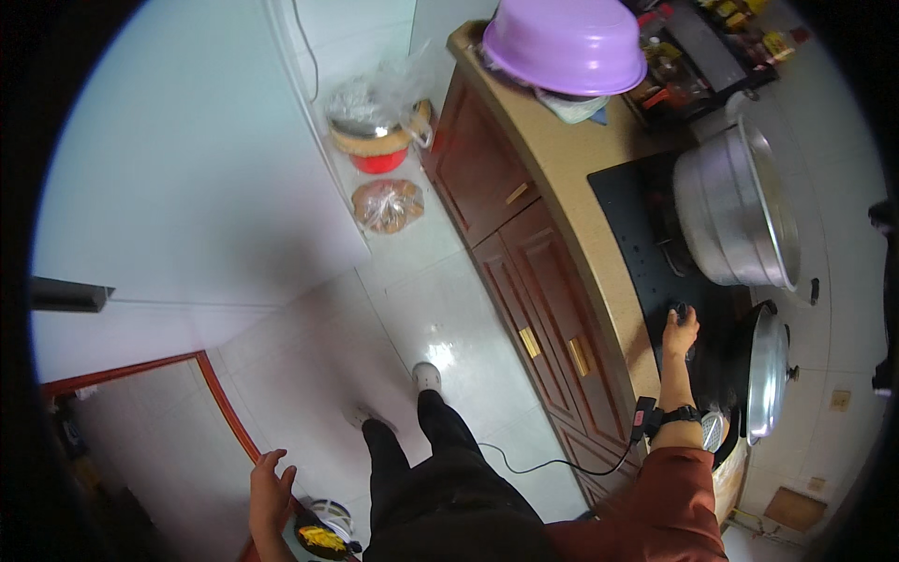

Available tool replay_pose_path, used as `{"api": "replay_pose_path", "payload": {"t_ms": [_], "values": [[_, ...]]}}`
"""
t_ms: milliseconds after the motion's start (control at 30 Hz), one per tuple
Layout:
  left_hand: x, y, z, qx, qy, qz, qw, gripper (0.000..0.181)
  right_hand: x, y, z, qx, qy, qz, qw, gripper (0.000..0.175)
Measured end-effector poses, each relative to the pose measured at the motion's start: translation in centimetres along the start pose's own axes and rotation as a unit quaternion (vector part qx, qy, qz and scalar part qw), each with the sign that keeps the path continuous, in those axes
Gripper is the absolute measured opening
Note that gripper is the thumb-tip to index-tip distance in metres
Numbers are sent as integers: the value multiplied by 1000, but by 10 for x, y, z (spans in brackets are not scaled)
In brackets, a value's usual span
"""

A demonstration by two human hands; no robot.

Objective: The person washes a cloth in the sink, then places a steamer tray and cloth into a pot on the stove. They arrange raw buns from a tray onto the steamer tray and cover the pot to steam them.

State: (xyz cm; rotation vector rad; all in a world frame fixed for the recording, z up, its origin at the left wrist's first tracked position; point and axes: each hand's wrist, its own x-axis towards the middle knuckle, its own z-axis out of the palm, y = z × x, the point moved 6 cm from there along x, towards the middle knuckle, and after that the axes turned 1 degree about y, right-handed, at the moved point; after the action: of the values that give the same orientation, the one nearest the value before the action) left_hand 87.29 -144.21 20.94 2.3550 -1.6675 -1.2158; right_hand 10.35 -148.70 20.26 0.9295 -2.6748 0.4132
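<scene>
My right hand [681,336] reaches over the black cooktop [632,239] and grips a dark control knob [680,310] near its front edge. A large aluminium pot [716,211] sits on the burner just beyond that hand. To its right is a black wok covered by a domed metal lid [767,376]. My left hand [270,488] hangs at the lower left, fingers apart and holding nothing. Close below it, partly cut off by the frame, is a dark pan with yellow food [322,539].
On the tan counter [562,161], a purple basin [565,46] lies upside down near a rack of bottles [674,77]. Dark red cabinets [541,302] stand beneath. Bagged items [388,205] rest on the tiled floor. A black cable [541,464] trails from my right wrist.
</scene>
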Motion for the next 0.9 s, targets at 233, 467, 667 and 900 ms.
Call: {"api": "replay_pose_path", "payload": {"t_ms": [233, 467, 667, 900], "values": [[5, -56, 54, -11, -77, -91, 993, 33, 11, 14, 12, -24, 9, -23, 999, 48], [15, -75, 82, -42, -82, -66, 994, 33, 32, 25, 15, -59, -83, -33, 994, 42], [13, -81, 93, -29, -103, -93, 990, 32, 38, 35, 17, -38, -92, -43, 994, 37], [15, -85, 107, -40, -108, -61, 992, 33, 36, 34, 14, -60, -71, -54, 994, 36]]}}
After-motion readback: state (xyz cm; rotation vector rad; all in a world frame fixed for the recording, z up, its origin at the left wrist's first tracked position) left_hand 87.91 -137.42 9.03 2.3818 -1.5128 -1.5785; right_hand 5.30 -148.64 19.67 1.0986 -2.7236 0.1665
